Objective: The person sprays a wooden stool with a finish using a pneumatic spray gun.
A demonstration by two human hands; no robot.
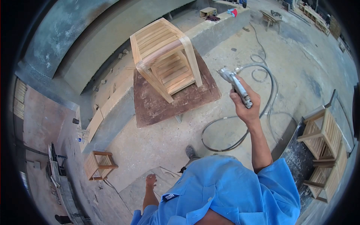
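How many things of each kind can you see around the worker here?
Wooden slatted stools: 4, one on the brown board, one by the wall, two stacked at right
Spray guns: 1, in the right hand
Hoses: 1
Brown boards: 1
Total: 7

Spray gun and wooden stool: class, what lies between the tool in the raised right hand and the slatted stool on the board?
In the head view, only air and bare concrete floor separate the spray gun in the right hand from the wooden stool on its brown board.
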